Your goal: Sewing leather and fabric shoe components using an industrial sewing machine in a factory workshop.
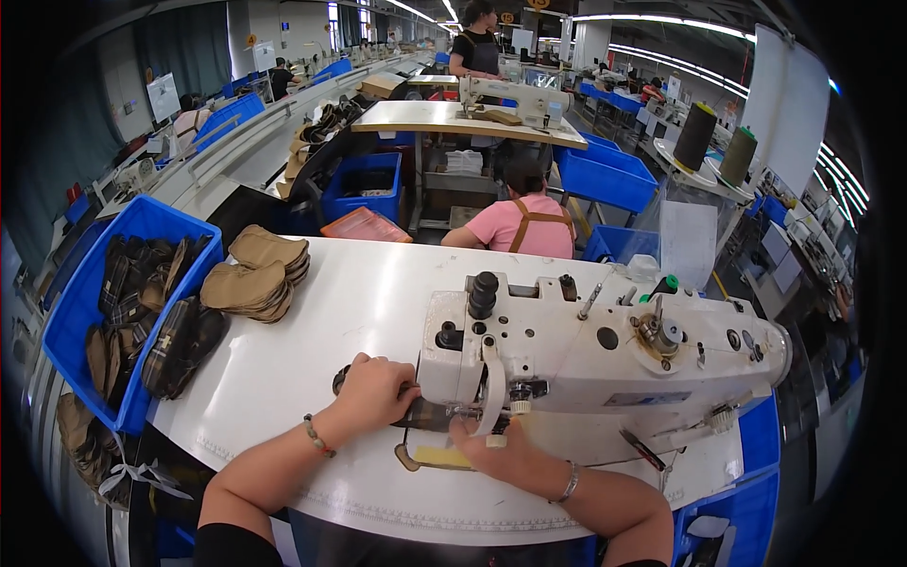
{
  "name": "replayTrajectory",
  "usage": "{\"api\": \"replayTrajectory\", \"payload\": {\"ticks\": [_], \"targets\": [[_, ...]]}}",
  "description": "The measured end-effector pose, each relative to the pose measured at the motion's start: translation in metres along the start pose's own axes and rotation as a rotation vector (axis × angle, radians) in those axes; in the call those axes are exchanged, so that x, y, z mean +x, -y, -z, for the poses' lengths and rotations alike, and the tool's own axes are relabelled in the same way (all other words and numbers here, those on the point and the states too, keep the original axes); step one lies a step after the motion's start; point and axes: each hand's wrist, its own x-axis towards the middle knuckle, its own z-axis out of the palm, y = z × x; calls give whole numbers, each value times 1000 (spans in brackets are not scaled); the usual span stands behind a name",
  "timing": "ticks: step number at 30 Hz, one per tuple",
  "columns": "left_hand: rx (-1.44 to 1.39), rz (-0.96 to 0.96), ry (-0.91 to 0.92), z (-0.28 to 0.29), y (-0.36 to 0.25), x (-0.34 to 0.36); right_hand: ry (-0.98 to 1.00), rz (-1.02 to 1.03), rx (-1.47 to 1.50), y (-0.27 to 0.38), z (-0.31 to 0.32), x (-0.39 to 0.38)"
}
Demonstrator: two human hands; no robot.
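A white sewing machine [586, 350] stands on the white table in front of me. My left hand [376, 389] is closed on a dark fabric piece [427, 414] just left of the needle area, its fingers curled at the cloth's edge. Another dark bit [341, 380] shows beyond that hand. At the presser foot, close against the same cloth, is my right hand [496, 452]; its fingers are partly hidden by the machine's parts and blurred. A tan-edged piece [406, 459] and a yellow strip [442, 457] lie on the table below the cloth.
A stack of tan fabric pieces [255, 274] sits at the table's far left, beside a blue bin [203, 236] of dark plaid pieces. Thread cones [695, 137] stand at the right. Across from me sits a person in pink [529, 225]; another person [475, 47] stands farther back.
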Motion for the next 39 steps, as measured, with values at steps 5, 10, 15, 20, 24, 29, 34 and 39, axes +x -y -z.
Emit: {"api": "replayTrajectory", "payload": {"ticks": [5,10,15,20,24,29,34,39], "targets": [[361,-262,-309,10,-14,-4,-249,229,-602,27,27,-6],[141,-546,-219,15,-31,-17,-519,320,-546,30,30,-2],[265,-561,-121,2,-29,-17,-591,321,-421,25,26,0],[283,-602,-129,-3,-25,-14,-611,378,-480,20,25,3],[297,-599,-152,-4,-24,-16,-600,335,-583,33,31,0],[293,-601,-148,-5,-27,-12,-731,334,-422,22,26,5],[288,-586,-130,-4,-27,-14,-687,323,-339,26,28,6],[303,-589,-112,-1,-31,-17,-768,362,-304,25,21,6]]}}
